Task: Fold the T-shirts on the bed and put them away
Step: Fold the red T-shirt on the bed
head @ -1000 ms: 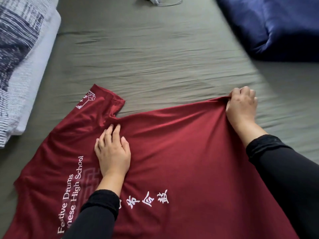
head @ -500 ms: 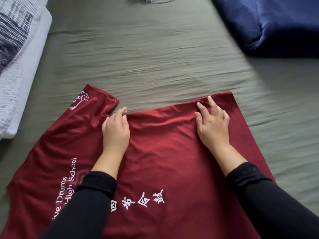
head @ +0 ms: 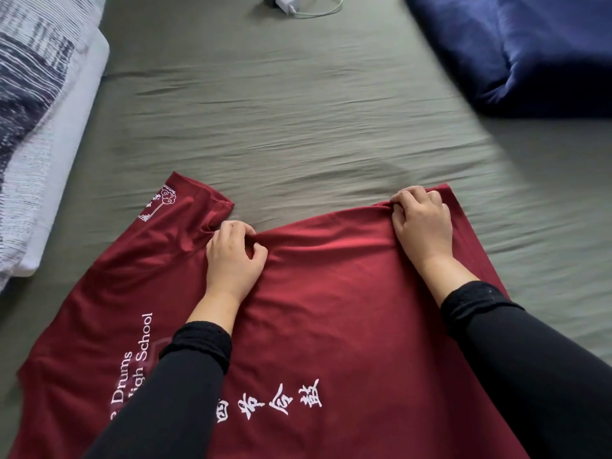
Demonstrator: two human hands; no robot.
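Presently catalogued, near to far:
T-shirt: a dark red T-shirt [head: 347,319] is lying spread across the near half of the grey-green bed sheet [head: 298,120], white Chinese characters and English lettering showing on it, one short sleeve [head: 185,207] with a white emblem pointing to the far left.
Left hand: the left hand [head: 233,260] is curling its fingers round a bunch of cloth at the shirt's far edge, just right of the sleeve; its black sleeve is crossing the lettering.
Right hand: the right hand [head: 422,223] is gripping the same far edge close to the shirt's far right corner, knuckles up, fingers bent over the fabric.
Fabric between hands: the edge is running in a raised ridge from one grip to the other.
Striped bedding: a white and dark blue striped pillow [head: 36,104] is lying along the left side.
Blue cover: a navy blanket [head: 516,48] is lying heaped at the far right.
Charger: a white charger [head: 287,2] with its cable is resting on the sheet at the far edge.
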